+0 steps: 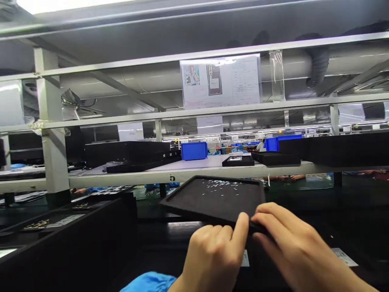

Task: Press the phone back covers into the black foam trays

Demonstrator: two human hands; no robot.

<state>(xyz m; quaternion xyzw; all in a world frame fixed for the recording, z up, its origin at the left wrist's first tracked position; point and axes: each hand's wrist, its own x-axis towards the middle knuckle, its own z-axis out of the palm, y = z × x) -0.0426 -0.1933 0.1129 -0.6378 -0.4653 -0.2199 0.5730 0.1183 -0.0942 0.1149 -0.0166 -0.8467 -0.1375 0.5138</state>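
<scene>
I judge the tray (209, 206) to be light and fairly stiff, perhaps dense foam, with a matt surface that should not be slippery under bare fingers. The loose bits (223, 185) in it look tiny and light, so a sharp tilt or a knock could send them sliding. The raised rim is the place to take hold; a wider grip, one hand to each side, would likely keep it steadier than both hands close together at one corner.

That is how I have it now: my right hand (291, 239) pinches the near right corner, fingers above and thumb below, while my left hand (215, 247) is curled round the near edge beside it, forefinger on the rim. My left thumb is hidden.

The tray is in front of me, just below the shelf rail (200, 175), slightly aslant. It is black, shallow and four-sided, with a low lip. The pale bits lie scattered towards its far side, most of its floor bare.
</scene>
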